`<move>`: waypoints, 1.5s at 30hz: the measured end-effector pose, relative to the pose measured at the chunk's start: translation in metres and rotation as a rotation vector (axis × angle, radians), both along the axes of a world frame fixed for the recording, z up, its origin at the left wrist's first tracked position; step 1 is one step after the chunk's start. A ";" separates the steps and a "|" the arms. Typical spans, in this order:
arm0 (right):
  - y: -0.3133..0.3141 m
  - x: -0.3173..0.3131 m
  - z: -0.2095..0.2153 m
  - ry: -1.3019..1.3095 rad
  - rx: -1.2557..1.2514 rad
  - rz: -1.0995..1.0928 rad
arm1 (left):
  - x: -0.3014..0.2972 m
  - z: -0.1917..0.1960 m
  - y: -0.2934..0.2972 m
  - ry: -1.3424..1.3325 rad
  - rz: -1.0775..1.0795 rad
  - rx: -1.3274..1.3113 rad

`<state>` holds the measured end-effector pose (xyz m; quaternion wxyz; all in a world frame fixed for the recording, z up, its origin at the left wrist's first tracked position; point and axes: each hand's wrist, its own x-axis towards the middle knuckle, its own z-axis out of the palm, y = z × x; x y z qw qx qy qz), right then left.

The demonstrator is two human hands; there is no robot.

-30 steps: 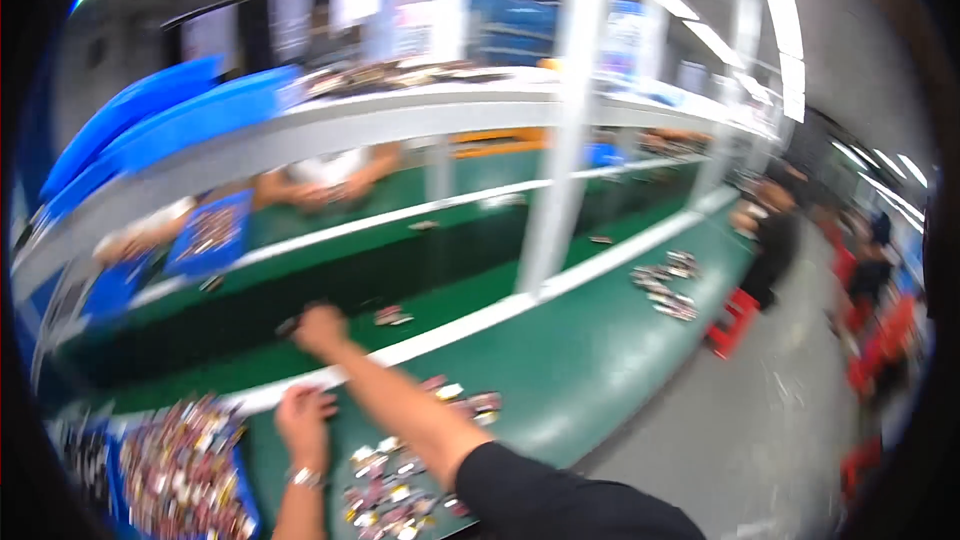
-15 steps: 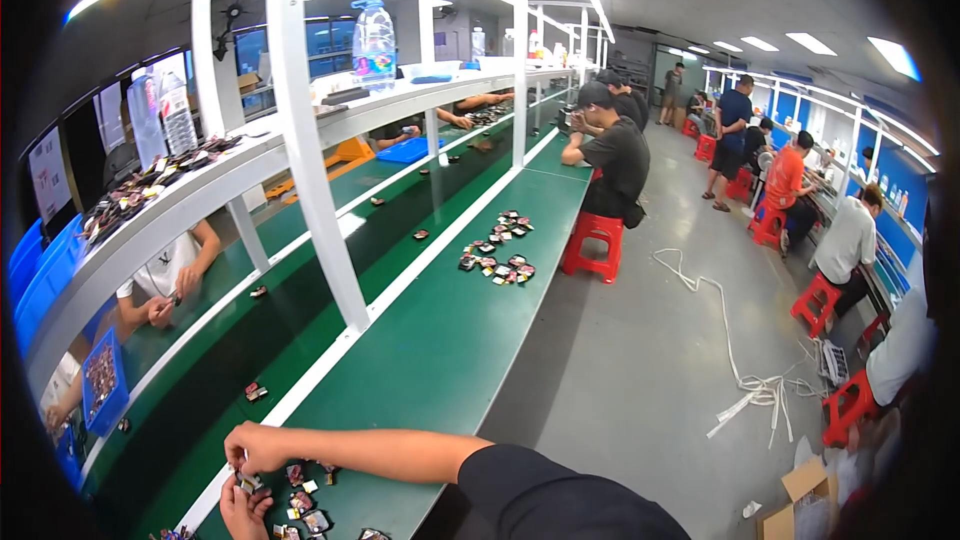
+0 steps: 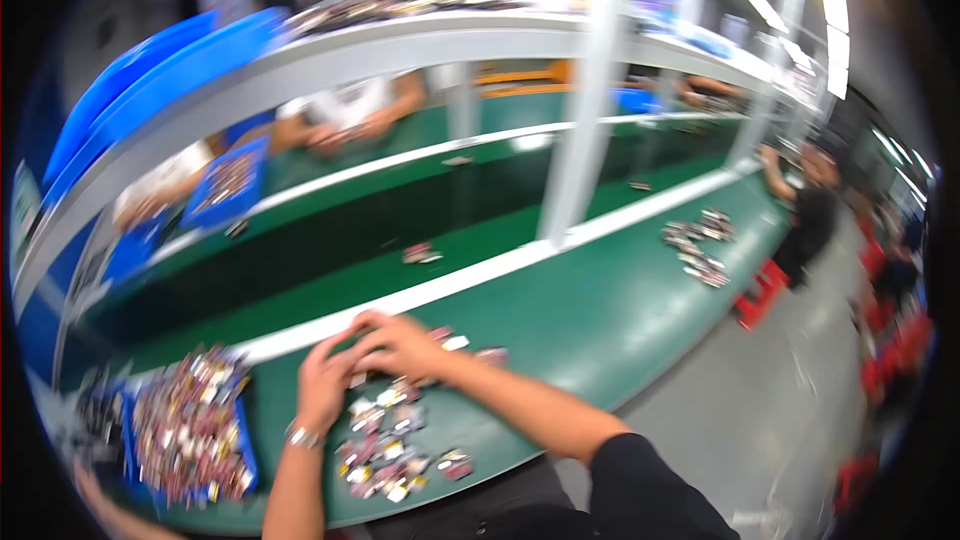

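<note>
Parts fill the nearest blue bin (heaped); left hand nearby.

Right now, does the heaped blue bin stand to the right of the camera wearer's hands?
No, the blue bin stands left of both hands.

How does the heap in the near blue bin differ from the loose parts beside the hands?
The heap is packed inside its blue bin; the loose parts spread over the green bench, with gaps between. The heap sits left of the left hand; the loose parts, right of it. Both mix reddish, whitish and yellowish pieces.
</note>
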<state>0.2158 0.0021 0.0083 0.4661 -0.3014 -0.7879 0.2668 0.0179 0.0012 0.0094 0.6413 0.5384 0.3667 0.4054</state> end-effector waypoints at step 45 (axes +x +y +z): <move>-0.024 -0.021 0.018 -0.192 -0.029 -0.132 | -0.020 -0.012 -0.003 -0.218 -0.207 -0.140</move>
